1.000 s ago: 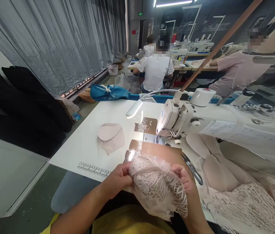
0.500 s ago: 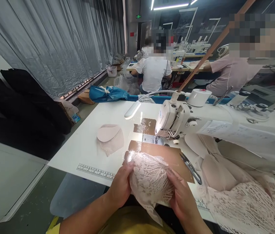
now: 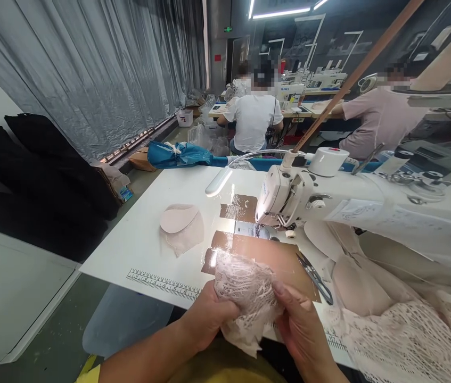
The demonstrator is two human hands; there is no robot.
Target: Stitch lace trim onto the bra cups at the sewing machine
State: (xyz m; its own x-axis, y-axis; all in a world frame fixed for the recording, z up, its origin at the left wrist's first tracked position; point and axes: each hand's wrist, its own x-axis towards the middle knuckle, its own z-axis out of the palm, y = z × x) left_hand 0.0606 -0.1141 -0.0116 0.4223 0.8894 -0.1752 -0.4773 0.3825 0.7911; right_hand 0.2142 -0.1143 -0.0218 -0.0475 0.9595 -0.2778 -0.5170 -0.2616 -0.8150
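Just before the machine [image 3: 289, 197]: lace piece [image 3: 245, 287], bunched, with left hand [image 3: 209, 316] and right hand [image 3: 301, 330] both clamped on it; a light, even pinch would likely spare its openwork.

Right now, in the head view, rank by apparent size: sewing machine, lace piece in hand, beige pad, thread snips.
1. sewing machine
2. lace piece and beige pad: alike; lace is nearer and bunched, so unranked
3. thread snips

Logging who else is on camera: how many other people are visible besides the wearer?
3. A person in white sits straight ahead, a person in pink at right, and a third person partly hidden behind the first. Others may be hidden.
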